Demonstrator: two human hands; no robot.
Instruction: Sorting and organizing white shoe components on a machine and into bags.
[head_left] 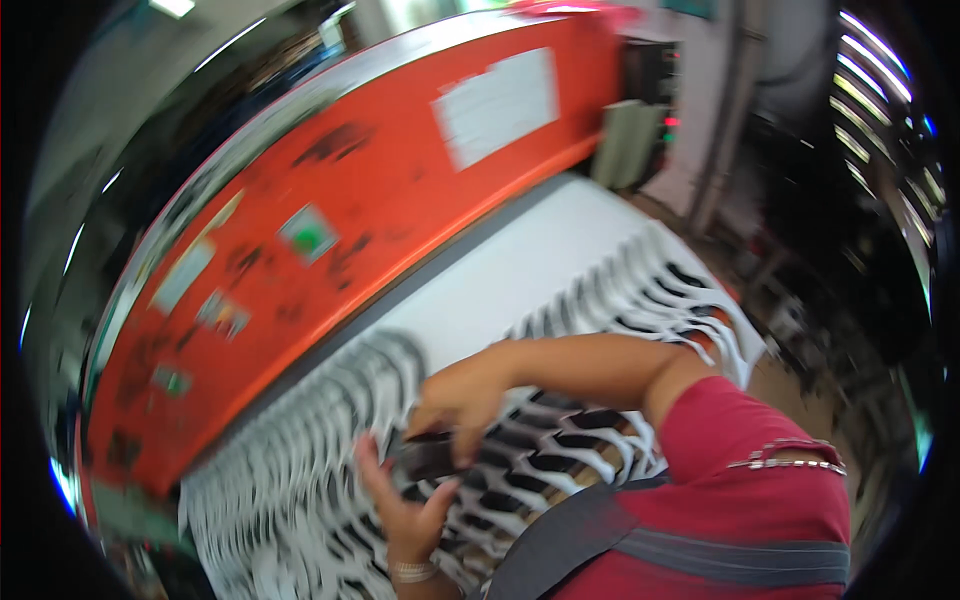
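Under my hands lies a white sheet (480, 322) covered with rows of curved black and white strips (345, 440), some lifted along their edges. My right hand (462, 397) reaches across from the right, fingers bent downward over a small dark flat piece (430, 457). Motion blur hides whether its fingertips grip that piece. Just below it is my left hand (410, 515), palm turned toward the piece, thumb and fingers spread apart. The piece lies between the two hands; whether the left fingers touch it is unclear.
A long orange-red machine panel (390, 210) with stuck-on papers runs along the far side of the sheet. More curved strips (650, 285) hang near the right edge. A dark box with red lights (655, 95) and a pipe (730, 110) stand beyond at the right.
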